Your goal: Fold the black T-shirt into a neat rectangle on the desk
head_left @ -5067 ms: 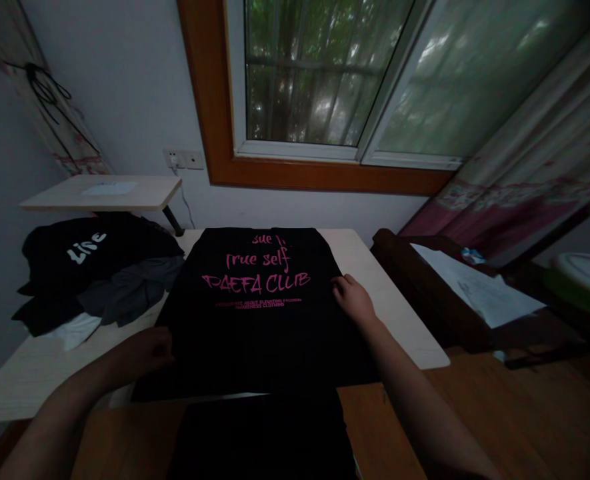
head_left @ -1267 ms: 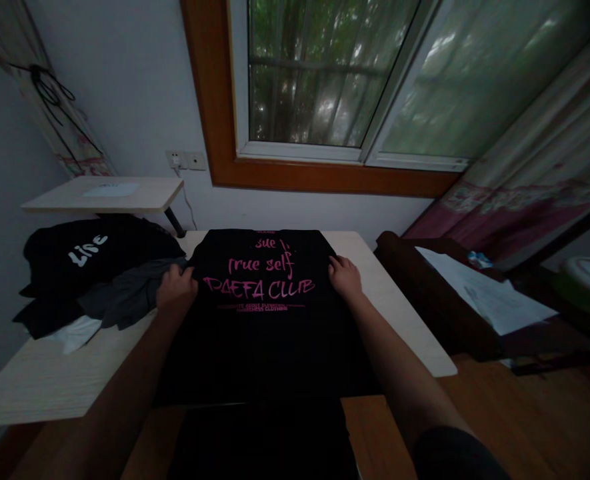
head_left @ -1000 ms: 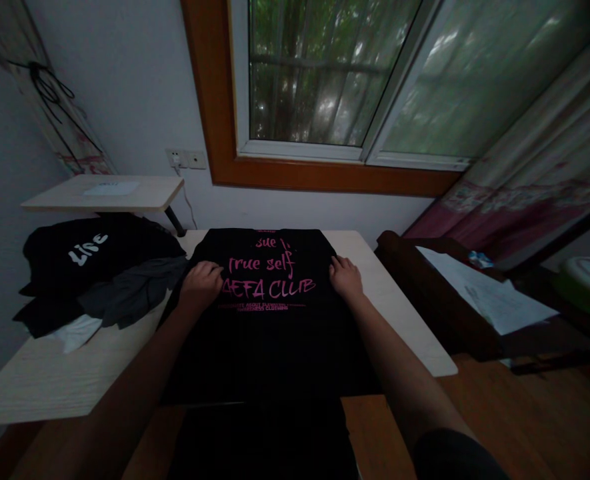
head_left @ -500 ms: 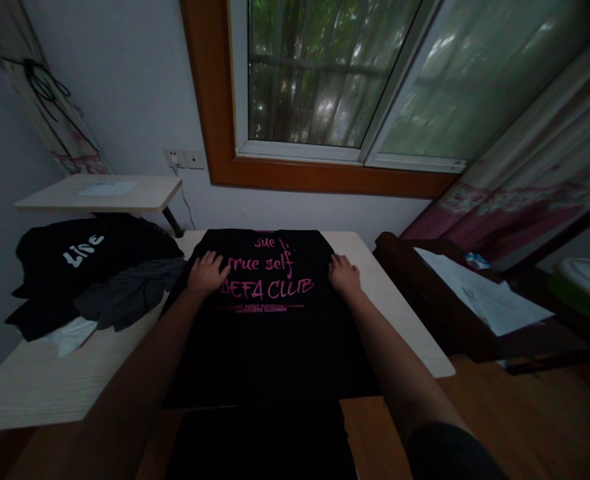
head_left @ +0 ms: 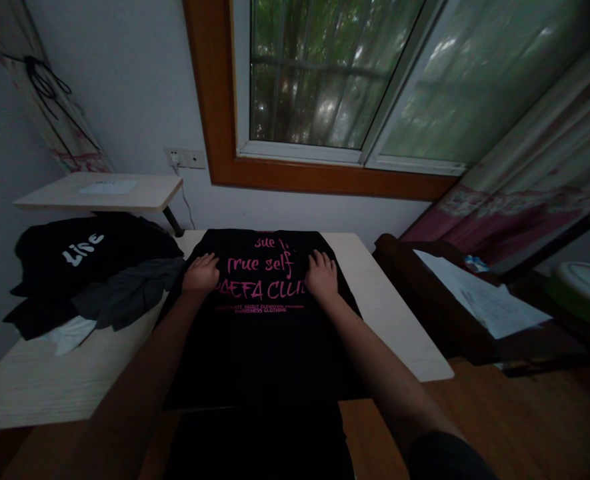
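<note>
Spread across the table in front of me is a black T-shirt [head_left: 265, 353] with pink lettering, its lower part reaching the table's near edge. My left hand [head_left: 202, 272] lies on the left side of the shirt, fingers out beside the print. On the right part of the lettering rests my right hand [head_left: 321, 275], palm down with its fingers apart, covering the end of the "CLUB" line. Neither hand grips anything.
Left on the pale wooden table [head_left: 399, 320] lies a heap of dark clothes [head_left: 75, 257] below a raised shelf [head_left: 99, 191]. A brown piece of furniture [head_left: 425, 293] with a paper sheet [head_left: 479, 293] stands right. Behind are a window and a wall socket [head_left: 185, 158].
My right hand has slid left from the shirt's right edge onto the lettering. The left hand has shifted slightly left, and the shirt's right side now lies further in.
</note>
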`<state>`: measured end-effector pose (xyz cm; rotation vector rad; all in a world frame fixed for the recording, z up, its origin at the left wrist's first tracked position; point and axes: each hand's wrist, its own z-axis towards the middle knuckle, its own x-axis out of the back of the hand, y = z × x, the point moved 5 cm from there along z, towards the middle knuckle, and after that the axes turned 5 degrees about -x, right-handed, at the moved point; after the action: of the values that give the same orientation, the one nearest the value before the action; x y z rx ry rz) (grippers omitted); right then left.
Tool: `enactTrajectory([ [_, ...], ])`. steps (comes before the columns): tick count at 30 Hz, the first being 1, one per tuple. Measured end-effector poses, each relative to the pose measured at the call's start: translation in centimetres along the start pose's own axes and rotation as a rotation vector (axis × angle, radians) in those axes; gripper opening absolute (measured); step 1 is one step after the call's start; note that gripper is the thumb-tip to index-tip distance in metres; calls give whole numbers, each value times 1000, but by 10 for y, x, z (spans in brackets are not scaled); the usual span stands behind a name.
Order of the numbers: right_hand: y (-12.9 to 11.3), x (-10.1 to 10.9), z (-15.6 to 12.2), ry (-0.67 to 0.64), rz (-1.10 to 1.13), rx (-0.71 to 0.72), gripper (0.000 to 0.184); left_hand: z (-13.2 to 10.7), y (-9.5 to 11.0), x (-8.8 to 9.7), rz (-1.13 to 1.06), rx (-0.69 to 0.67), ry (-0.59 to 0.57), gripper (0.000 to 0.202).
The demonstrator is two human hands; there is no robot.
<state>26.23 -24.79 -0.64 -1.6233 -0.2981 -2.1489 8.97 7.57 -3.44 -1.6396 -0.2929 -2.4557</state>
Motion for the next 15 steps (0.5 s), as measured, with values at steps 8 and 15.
enactTrajectory([
  [8,-69,-20,-32,-71,183,194,49,-33,1,6,-64,-75,-56,50],
  [15,8,-19,-26,-38,156,105,47,-53,-25,13,-73,-105,-78,55],
])
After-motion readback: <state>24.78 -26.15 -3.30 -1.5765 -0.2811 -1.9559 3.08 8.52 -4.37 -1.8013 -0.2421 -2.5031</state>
